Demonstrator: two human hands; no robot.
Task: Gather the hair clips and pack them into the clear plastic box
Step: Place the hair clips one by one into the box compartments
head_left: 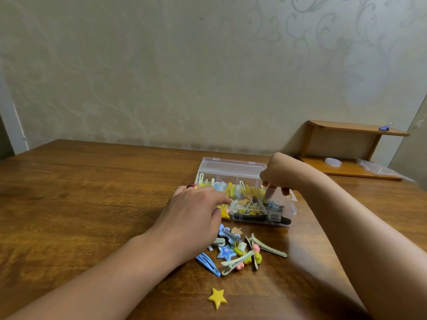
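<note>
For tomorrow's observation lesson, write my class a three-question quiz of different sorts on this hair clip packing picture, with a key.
1. True or false: the clear plastic box has its lid shut.
2. Which clip lies nearest the camera, apart from the pile?
A. blue snap clip
B. yellow star clip
C. green alligator clip
3. Fill in: the left hand and right hand both reach over the ____.

Key
1. False: the lid stands open behind the box.
2. B
3. box
</note>
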